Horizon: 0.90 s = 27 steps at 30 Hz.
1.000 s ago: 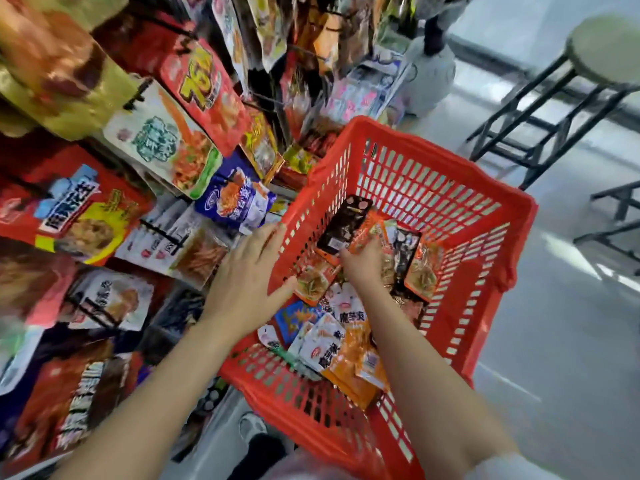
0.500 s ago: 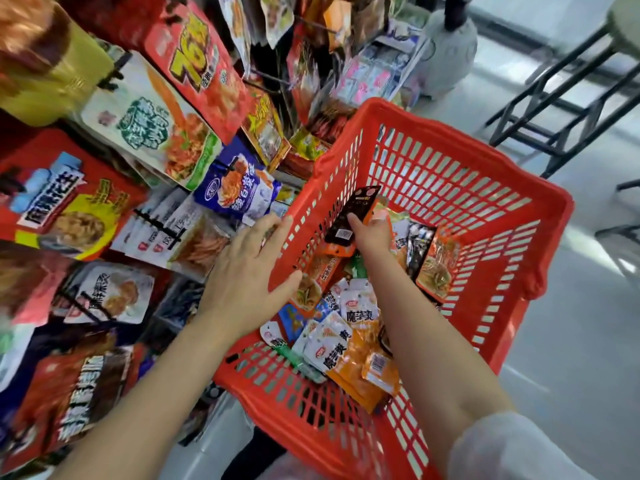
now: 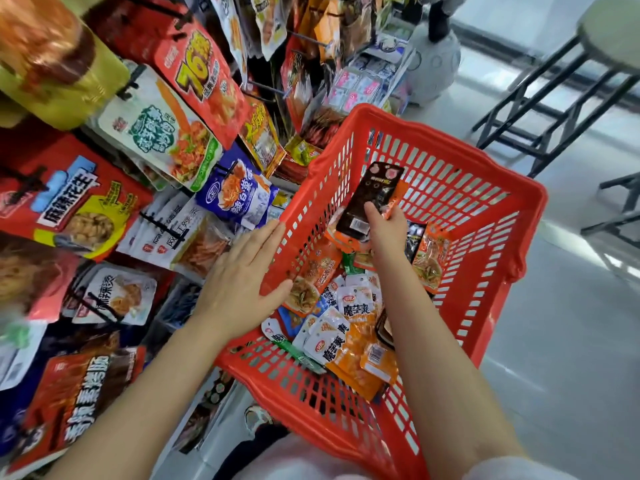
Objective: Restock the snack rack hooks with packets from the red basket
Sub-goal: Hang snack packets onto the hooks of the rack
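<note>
head | black packet [image 3: 372, 195] pinched by right hand [image 3: 388, 233] fingers, above red basket [image 3: 485, 216]

Pale glossy floor [image 3: 554, 341], black-legged stool [image 3: 613, 32], daylight glare beyond

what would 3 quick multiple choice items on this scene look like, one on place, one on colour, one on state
1. Where does the left hand rest?
A. on the basket's side wall
B. on the stool
C. on the floor

2. What colour is the basket?
A. blue
B. red
C. green

3. What is the right hand doing?
A. hanging empty
B. pressing the floor
C. holding up a black packet

Answers: 1 A, its fingers lie flat on the wall by the rim. 2 B, its lattice walls are red. 3 C, the thumb pinches the packet above the pile.
</note>
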Each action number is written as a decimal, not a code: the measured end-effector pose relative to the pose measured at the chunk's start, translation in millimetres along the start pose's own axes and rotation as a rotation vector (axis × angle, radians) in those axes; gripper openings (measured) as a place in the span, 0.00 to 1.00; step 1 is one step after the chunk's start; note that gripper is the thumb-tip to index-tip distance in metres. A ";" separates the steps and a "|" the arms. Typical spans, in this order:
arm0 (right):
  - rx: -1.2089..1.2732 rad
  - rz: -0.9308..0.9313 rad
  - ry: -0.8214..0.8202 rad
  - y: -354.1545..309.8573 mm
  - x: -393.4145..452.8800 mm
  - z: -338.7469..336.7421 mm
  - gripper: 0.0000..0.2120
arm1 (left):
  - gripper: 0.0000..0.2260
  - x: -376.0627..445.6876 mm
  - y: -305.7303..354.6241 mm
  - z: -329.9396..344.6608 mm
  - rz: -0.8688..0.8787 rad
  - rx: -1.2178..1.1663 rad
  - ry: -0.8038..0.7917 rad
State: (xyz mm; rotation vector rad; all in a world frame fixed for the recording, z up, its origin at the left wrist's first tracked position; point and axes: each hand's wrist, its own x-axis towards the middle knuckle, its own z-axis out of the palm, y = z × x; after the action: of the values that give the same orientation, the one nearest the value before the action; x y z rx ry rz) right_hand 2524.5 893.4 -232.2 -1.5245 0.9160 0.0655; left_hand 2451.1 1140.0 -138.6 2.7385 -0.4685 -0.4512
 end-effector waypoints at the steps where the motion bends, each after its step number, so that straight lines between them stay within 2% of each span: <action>1: 0.019 -0.001 0.002 2.6 -7.0 -4.6 0.36 | 0.37 -3.5 -0.2 0.1 0.005 0.010 -0.008; 4: 0.006 0.030 -0.041 18.2 -29.1 -9.8 0.34 | 0.38 -14.3 -2.8 1.7 0.015 0.014 0.001; 7: -0.028 0.131 -0.112 42.0 -45.0 -3.3 0.25 | 0.38 -22.1 -5.9 3.2 0.033 0.019 0.019; 9: -0.097 0.256 -0.212 59.1 -53.8 10.5 0.25 | 0.38 -23.8 -6.3 3.4 0.024 0.015 0.016; 11: -0.156 0.306 -0.264 68.3 -60.0 23.7 0.26 | 0.39 -24.2 -5.3 3.4 0.016 0.006 0.008; 17: -0.205 0.295 -0.152 67.2 -62.3 47.1 0.28 | 0.37 -22.2 -2.4 1.5 0.001 -0.014 0.036; 20: -0.292 0.286 -0.178 67.8 -62.4 44.8 0.23 | 0.36 -13.5 -0.1 -1.8 0.012 0.004 0.079; 27: -0.495 0.243 -0.241 54.8 -45.6 18.1 0.21 | 0.35 13.0 13.2 -5.3 -0.007 0.028 0.094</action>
State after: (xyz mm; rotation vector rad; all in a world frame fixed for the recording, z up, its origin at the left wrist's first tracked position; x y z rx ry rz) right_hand 2470.8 937.8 -255.9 -1.7982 0.9256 0.6794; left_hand 2461.2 1124.8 -132.3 2.7748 -0.4445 -0.3182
